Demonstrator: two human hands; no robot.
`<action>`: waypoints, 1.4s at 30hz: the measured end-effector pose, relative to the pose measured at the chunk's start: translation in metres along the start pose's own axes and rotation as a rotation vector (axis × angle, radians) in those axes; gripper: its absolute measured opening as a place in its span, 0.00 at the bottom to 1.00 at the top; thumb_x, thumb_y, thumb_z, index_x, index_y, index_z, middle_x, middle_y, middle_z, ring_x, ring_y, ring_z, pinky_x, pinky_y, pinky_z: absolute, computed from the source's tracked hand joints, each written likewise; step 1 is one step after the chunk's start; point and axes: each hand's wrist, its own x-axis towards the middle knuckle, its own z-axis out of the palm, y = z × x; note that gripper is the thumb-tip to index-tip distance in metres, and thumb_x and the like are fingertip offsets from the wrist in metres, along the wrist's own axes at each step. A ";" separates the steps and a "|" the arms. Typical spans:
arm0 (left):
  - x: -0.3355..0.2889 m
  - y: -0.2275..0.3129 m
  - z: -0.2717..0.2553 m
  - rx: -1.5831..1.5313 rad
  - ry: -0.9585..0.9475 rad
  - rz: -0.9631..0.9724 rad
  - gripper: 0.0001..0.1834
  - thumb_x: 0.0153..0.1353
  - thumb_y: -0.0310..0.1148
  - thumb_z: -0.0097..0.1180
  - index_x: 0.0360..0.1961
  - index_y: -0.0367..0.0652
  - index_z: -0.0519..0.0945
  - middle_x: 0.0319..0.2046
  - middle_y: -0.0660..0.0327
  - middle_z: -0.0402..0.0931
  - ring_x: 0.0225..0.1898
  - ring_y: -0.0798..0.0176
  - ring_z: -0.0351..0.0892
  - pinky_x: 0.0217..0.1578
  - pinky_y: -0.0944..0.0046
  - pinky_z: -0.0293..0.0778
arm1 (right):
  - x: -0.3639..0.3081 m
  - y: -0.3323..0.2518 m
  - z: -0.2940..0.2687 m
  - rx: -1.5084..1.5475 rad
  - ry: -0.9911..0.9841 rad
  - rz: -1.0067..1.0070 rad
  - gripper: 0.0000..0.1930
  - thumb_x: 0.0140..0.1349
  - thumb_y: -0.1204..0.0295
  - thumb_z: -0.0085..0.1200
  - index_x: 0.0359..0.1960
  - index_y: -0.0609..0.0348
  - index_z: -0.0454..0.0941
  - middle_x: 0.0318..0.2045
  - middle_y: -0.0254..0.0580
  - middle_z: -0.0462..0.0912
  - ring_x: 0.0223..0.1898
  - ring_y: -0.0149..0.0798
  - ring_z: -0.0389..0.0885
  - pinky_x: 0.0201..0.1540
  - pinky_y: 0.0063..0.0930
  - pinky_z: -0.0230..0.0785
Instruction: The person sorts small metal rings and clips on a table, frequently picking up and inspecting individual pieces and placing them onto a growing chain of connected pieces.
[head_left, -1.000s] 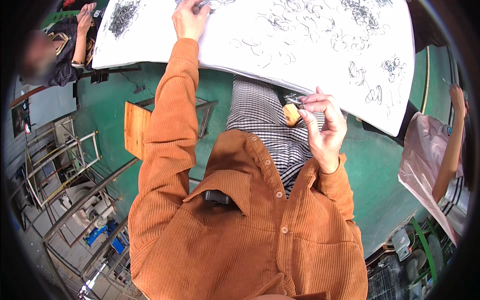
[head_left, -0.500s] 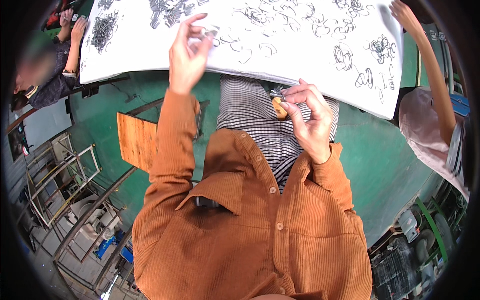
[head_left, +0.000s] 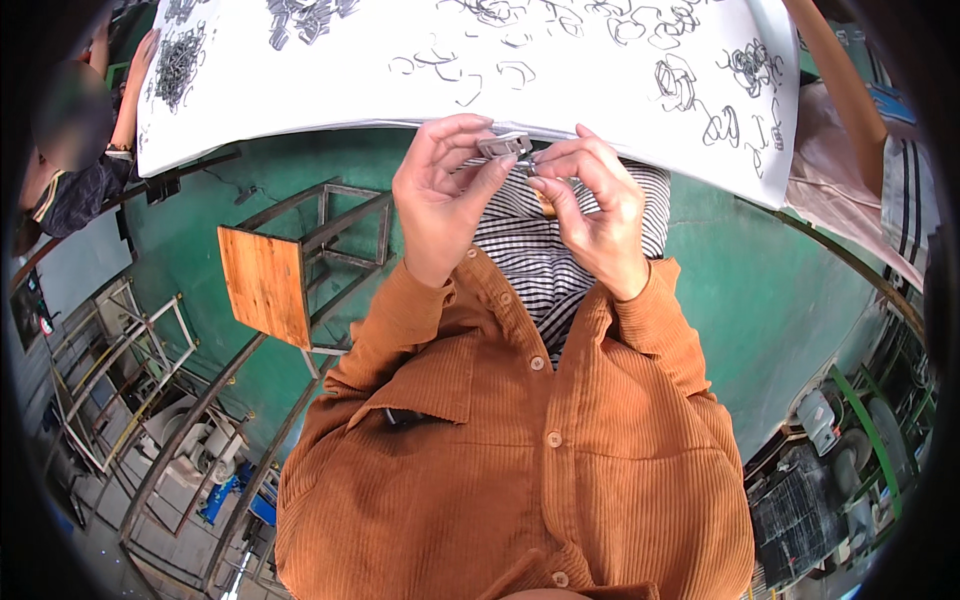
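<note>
Near the front edge of the white-covered table, my left hand pinches a small grey metal piece, a folded bracket-like part, between thumb and fingers. Close beside it, my right hand has thumb and forefinger closed on a small dark piece that is too small to name. The two pieces nearly meet above my lap; whether they touch I cannot tell. Beyond my hands, loose bent wire pieces lie scattered over the cover, and a heap of flat grey metal parts lies further left.
A dark pile of small pieces lies at the table's left end, a tangle of wire at its right. One person sits at each side. A wooden-topped stool with a metal frame stands at my left.
My left hand has come back from over the table toward my right hand, carrying the metal piece. My right hand has shifted slightly left and stays closed.
</note>
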 end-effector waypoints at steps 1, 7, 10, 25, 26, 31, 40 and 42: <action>-0.002 0.001 0.001 0.031 -0.009 0.012 0.15 0.56 0.13 0.57 0.45 0.31 0.74 0.43 0.55 0.77 0.45 0.65 0.78 0.45 0.68 0.78 | 0.000 0.000 0.000 -0.009 -0.002 -0.003 0.05 0.51 0.80 0.61 0.28 0.58 0.78 0.30 0.36 0.80 0.38 0.41 0.79 0.58 0.47 0.66; -0.008 -0.007 -0.004 0.304 -0.074 0.116 0.09 0.57 0.15 0.58 0.40 0.29 0.78 0.40 0.54 0.80 0.43 0.65 0.81 0.46 0.68 0.78 | -0.002 0.001 0.006 0.022 0.025 0.029 0.05 0.51 0.81 0.61 0.28 0.59 0.78 0.29 0.38 0.80 0.36 0.42 0.81 0.60 0.49 0.66; -0.011 -0.005 -0.003 0.261 -0.037 0.121 0.09 0.56 0.16 0.59 0.39 0.31 0.79 0.37 0.55 0.81 0.40 0.65 0.82 0.42 0.68 0.78 | -0.003 0.002 0.008 0.032 0.022 0.048 0.05 0.52 0.81 0.61 0.29 0.60 0.78 0.29 0.40 0.80 0.34 0.42 0.81 0.60 0.49 0.66; -0.014 -0.005 -0.011 0.263 -0.028 0.163 0.09 0.55 0.14 0.57 0.39 0.32 0.80 0.36 0.56 0.80 0.38 0.66 0.82 0.40 0.70 0.78 | 0.108 0.055 0.060 -0.442 -0.119 -0.386 0.10 0.52 0.77 0.53 0.36 0.55 0.80 0.57 0.56 0.70 0.61 0.59 0.64 0.60 0.51 0.58; -0.014 -0.005 -0.010 0.251 0.008 0.167 0.10 0.54 0.15 0.58 0.38 0.34 0.81 0.34 0.57 0.81 0.36 0.66 0.83 0.38 0.70 0.78 | 0.113 0.051 0.061 -0.406 -0.137 -0.336 0.10 0.52 0.78 0.52 0.36 0.55 0.80 0.57 0.55 0.71 0.62 0.60 0.63 0.61 0.53 0.56; -0.013 -0.007 -0.012 0.252 0.041 0.190 0.10 0.53 0.18 0.59 0.38 0.37 0.83 0.32 0.58 0.82 0.32 0.66 0.83 0.34 0.70 0.77 | 0.105 0.046 0.046 -0.549 -0.224 -0.462 0.11 0.53 0.77 0.55 0.36 0.46 0.83 0.57 0.42 0.73 0.62 0.54 0.64 0.63 0.45 0.57; -0.013 -0.006 -0.012 0.271 -0.090 0.146 0.10 0.56 0.13 0.56 0.39 0.30 0.80 0.38 0.55 0.79 0.41 0.66 0.82 0.45 0.71 0.79 | 0.095 0.083 0.021 -0.787 0.029 -0.228 0.16 0.56 0.78 0.51 0.44 0.45 0.81 0.58 0.40 0.73 0.63 0.53 0.64 0.64 0.48 0.55; -0.013 -0.006 -0.012 0.263 -0.091 0.163 0.10 0.56 0.12 0.56 0.39 0.30 0.80 0.38 0.56 0.79 0.41 0.66 0.82 0.44 0.71 0.79 | 0.095 0.100 0.008 -0.760 0.109 -0.199 0.17 0.56 0.79 0.51 0.45 0.44 0.81 0.59 0.39 0.73 0.64 0.53 0.64 0.65 0.50 0.54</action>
